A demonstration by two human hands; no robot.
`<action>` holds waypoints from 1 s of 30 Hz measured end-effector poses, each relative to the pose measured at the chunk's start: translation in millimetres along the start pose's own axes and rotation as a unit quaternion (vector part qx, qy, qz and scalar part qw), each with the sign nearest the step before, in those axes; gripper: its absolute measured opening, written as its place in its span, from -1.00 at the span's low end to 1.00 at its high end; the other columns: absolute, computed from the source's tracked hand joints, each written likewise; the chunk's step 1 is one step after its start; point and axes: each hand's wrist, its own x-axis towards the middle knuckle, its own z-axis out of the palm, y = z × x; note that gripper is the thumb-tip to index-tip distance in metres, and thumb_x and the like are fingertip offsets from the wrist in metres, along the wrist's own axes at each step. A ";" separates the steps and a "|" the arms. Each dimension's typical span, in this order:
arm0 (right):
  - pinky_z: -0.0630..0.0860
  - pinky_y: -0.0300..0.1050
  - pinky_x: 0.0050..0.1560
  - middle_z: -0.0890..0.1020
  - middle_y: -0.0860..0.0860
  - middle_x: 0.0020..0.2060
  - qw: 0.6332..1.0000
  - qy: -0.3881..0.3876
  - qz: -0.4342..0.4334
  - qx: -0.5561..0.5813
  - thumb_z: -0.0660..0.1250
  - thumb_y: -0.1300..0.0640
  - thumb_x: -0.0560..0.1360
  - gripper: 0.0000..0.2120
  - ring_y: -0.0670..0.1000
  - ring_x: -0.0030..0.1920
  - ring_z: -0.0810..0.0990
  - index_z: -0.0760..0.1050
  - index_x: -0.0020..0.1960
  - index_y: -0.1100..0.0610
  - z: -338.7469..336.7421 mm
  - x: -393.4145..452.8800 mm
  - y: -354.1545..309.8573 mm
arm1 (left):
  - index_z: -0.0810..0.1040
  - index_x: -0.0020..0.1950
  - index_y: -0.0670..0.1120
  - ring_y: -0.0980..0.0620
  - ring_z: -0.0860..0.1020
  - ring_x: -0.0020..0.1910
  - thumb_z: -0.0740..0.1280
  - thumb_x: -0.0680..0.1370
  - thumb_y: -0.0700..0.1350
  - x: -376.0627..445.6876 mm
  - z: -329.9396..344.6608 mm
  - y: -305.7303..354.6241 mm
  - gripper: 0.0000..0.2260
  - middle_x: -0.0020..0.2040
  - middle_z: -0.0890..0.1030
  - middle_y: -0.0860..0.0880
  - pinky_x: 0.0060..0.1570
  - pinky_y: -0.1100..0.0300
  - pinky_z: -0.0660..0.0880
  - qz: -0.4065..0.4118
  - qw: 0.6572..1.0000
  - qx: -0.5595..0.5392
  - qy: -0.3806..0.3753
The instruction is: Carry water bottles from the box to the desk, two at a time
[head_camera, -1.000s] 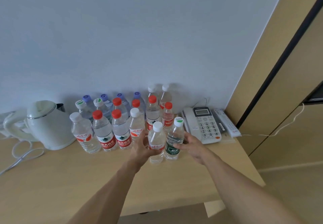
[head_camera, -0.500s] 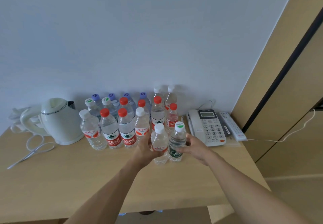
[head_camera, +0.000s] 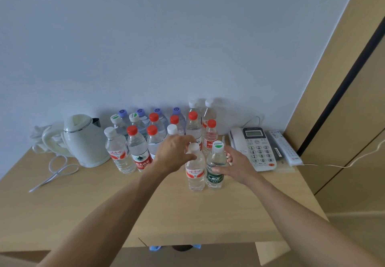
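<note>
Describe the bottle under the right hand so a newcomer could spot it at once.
Start at the white telephone on the wooden desk. Just left of it, two bottles stand in front of the main cluster. Take the green-labelled bottle, nearer the phone, held by the right hand; its white cap has a green spot, while its neighbour wears a red-and-white label.

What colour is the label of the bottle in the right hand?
Dark green label, seen in the head view.

pale wall [head_camera: 187, 37], wooden desk [head_camera: 83, 214]
</note>
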 end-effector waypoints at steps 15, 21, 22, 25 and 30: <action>0.33 -0.41 -0.13 0.60 -0.03 0.18 0.999 0.026 -0.010 -0.041 0.60 0.04 0.35 -0.32 -0.11 0.08 0.48 0.43 0.41 0.02 3.6 -0.1 5.2 | 0.63 0.19 0.02 -0.10 0.54 0.10 0.53 0.45 0.13 62.0 0.4 -3.9 -0.62 -0.01 0.65 -0.05 0.13 0.09 0.44 0.013 0.987 0.159 0.022; 0.42 -0.26 -0.01 0.61 -0.06 0.16 0.999 0.022 -0.003 -0.034 0.61 0.00 0.33 -0.31 -0.05 0.16 0.55 0.43 0.40 -0.03 4.2 -0.5 3.2 | 0.61 0.21 -0.01 -0.13 0.54 0.12 0.51 0.47 0.14 81.1 0.3 -9.1 -0.61 0.06 0.65 -0.06 0.16 0.02 0.51 -0.005 0.983 0.181 0.012; 0.41 -0.31 -0.07 0.61 -0.11 0.11 0.999 0.024 -0.005 -0.032 0.61 -0.01 0.33 -0.32 -0.07 0.13 0.55 0.44 0.38 -0.04 4.4 -0.6 2.5 | 0.61 0.20 -0.02 -0.12 0.54 0.12 0.50 0.47 0.14 82.6 0.4 -10.1 -0.61 0.06 0.66 -0.06 0.16 0.03 0.50 -0.005 0.983 0.182 0.012; 0.38 -0.37 -0.13 0.59 -0.17 0.03 0.999 0.032 -0.010 -0.039 0.61 -0.02 0.32 -0.37 -0.15 0.04 0.55 0.46 0.33 -0.05 5.0 0.6 0.6 | 0.61 0.21 -0.02 -0.11 0.54 0.11 0.50 0.48 0.13 85.5 0.6 -12.4 -0.62 0.05 0.66 -0.05 0.16 0.03 0.51 -0.004 0.983 0.181 0.011; 0.32 -0.43 -0.16 0.55 -0.25 -0.04 0.998 0.037 -0.020 -0.053 0.60 -0.02 0.34 -0.40 -0.36 -0.06 0.46 0.47 0.32 -0.07 4.3 5.0 0.1 | 0.61 0.18 -0.03 -0.08 0.57 0.04 0.50 0.48 0.14 87.2 1.4 -14.2 -0.63 0.01 0.67 -0.04 0.17 0.07 0.46 0.007 0.983 0.182 0.014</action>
